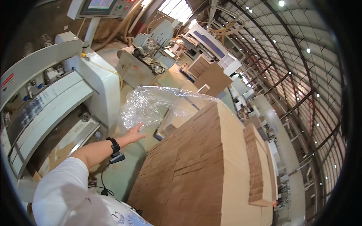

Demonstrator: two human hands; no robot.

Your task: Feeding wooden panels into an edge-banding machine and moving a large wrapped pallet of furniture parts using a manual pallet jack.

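My left hand [134, 134] reaches out over the floor beside a tall stack of brown boards [188, 165]. Its fingers meet the lower edge of a sheet of clear plastic film [145, 105] and look closed on it, with the thumb side turned toward the stack. Crumpled and shiny, the film stretches through the air from my hand to the stack's far top corner. A black watch [113, 147] circles my left wrist. My right hand does not show.
At left stands a large grey-white machine [102, 83] with a control panel [100, 8] above. A dusty machine [141, 66] is farther ahead. Below my wrist hangs a dark device [117, 158] with a cable. Smaller bundles of boards [256, 165] lie on the stack's right side.
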